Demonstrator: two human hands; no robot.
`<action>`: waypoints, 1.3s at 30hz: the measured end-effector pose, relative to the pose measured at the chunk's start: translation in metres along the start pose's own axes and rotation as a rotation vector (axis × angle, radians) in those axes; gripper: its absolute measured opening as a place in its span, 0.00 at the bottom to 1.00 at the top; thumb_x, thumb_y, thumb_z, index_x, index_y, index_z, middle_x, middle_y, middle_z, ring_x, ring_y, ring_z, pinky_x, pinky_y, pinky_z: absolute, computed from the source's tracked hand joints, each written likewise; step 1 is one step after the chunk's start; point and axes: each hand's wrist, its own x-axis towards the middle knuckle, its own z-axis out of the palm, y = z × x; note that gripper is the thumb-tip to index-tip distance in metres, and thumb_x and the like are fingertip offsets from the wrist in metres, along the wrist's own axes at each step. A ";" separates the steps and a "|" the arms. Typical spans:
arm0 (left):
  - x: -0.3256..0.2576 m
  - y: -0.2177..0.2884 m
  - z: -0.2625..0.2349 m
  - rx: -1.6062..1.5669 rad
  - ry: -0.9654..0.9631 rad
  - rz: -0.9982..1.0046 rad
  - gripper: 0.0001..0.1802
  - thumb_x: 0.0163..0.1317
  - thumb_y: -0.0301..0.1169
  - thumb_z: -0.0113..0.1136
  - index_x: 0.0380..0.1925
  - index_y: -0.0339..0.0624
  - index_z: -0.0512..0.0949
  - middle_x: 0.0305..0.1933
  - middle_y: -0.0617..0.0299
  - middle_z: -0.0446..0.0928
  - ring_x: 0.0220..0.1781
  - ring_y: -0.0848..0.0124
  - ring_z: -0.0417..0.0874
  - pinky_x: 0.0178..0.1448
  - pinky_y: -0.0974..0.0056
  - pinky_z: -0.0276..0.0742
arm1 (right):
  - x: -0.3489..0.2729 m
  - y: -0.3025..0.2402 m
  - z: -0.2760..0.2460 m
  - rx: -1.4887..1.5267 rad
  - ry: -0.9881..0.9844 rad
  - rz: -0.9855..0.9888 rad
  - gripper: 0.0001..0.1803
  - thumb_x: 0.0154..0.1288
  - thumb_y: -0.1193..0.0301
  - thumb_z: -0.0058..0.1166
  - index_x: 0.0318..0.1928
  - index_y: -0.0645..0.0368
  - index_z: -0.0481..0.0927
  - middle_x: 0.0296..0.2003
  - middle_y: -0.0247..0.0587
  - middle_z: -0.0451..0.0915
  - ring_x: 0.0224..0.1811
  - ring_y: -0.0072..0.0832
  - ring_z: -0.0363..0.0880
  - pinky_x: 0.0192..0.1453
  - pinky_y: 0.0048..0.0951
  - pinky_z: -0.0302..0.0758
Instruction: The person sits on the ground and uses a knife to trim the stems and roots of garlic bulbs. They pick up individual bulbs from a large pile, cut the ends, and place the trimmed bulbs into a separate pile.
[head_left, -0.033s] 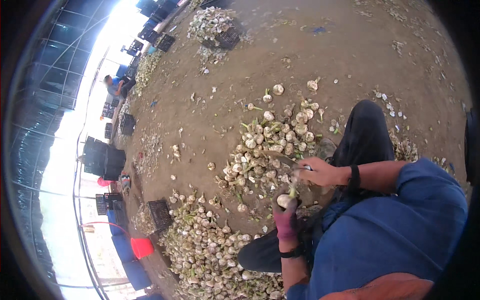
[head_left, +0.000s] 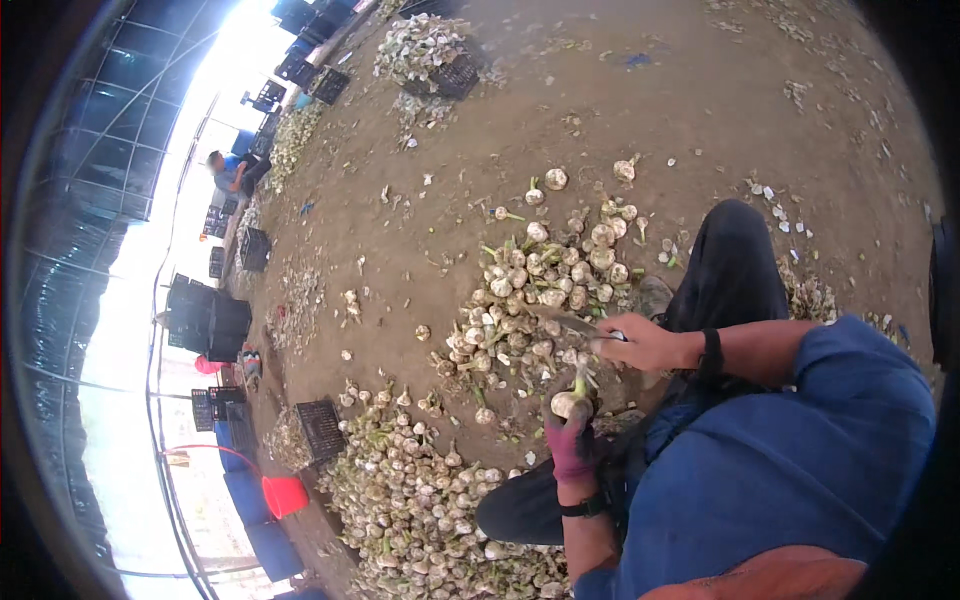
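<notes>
No visible change against the other frame: both hands, the bulb and the blade sit in the same places, same pose. So the cut at the stem reads as mid-stroke, not finished, bulb not released.

Left hand (purple glove) has its grip closed around a garlic bulb, fingers wrapped from below, bulb head poking out on top, short green stem pointing up toward the other hand. Bulb is held in the air above the dirt floor, just in front of the person's black trouser leg.

Right hand, bare, black wristband, has its grip pressed tight round a knife handle. The blade points left and away over the near garlic pile. Hand sits just above the stem; whether the edge touches the stem I cannot tell (too small, and the hand covers it).

Around:
- second, bigger garlic pile at lower left, near the left forearm
- black crate beside that pile, red bucket further left
- loose bulbs and husk scraps scattered over the floor
- heaped crate far off at top
- another person in blue, well apart at the bright edge
</notes>
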 end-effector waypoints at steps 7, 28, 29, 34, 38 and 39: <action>0.000 0.000 0.003 0.019 -0.012 -0.009 0.26 0.55 0.27 0.66 0.52 0.38 0.67 0.43 0.54 0.77 0.41 0.66 0.81 0.49 0.62 0.79 | -0.009 0.037 0.010 -0.315 0.012 -0.246 0.16 0.63 0.61 0.53 0.35 0.65 0.77 0.28 0.56 0.76 0.31 0.51 0.76 0.36 0.44 0.70; 0.002 0.000 -0.012 0.282 -0.183 -0.253 0.18 0.59 0.30 0.61 0.49 0.35 0.77 0.45 0.59 0.80 0.44 0.71 0.80 0.47 0.65 0.76 | -0.007 0.024 0.021 -0.473 -0.158 -0.351 0.12 0.57 0.64 0.57 0.31 0.62 0.75 0.29 0.51 0.74 0.33 0.51 0.76 0.36 0.46 0.72; 0.003 -0.001 -0.014 0.344 -0.202 -0.237 0.17 0.59 0.30 0.61 0.47 0.34 0.78 0.45 0.59 0.80 0.45 0.72 0.79 0.46 0.67 0.76 | -0.007 0.024 0.023 -0.483 -0.176 -0.358 0.12 0.56 0.64 0.57 0.31 0.62 0.75 0.29 0.51 0.74 0.33 0.51 0.76 0.36 0.46 0.72; 0.001 -0.010 -0.017 0.483 -0.075 -0.185 0.16 0.55 0.30 0.66 0.44 0.33 0.81 0.40 0.60 0.82 0.40 0.72 0.81 0.44 0.67 0.76 | -0.008 0.025 0.024 -0.480 -0.205 -0.397 0.12 0.56 0.64 0.57 0.31 0.62 0.75 0.29 0.51 0.74 0.33 0.51 0.76 0.36 0.46 0.73; 0.001 -0.009 -0.017 0.546 -0.074 -0.146 0.16 0.55 0.30 0.66 0.43 0.33 0.81 0.40 0.59 0.82 0.40 0.72 0.81 0.44 0.67 0.76 | -0.008 0.030 0.024 -0.509 -0.225 -0.392 0.13 0.55 0.63 0.58 0.31 0.62 0.75 0.30 0.51 0.74 0.34 0.52 0.76 0.36 0.47 0.72; 0.002 -0.013 -0.019 0.502 -0.079 -0.145 0.16 0.54 0.30 0.66 0.43 0.33 0.81 0.40 0.59 0.82 0.40 0.72 0.81 0.44 0.66 0.76 | -0.008 0.031 0.023 -0.517 -0.222 -0.381 0.14 0.55 0.63 0.58 0.31 0.62 0.75 0.30 0.51 0.75 0.34 0.52 0.76 0.36 0.47 0.72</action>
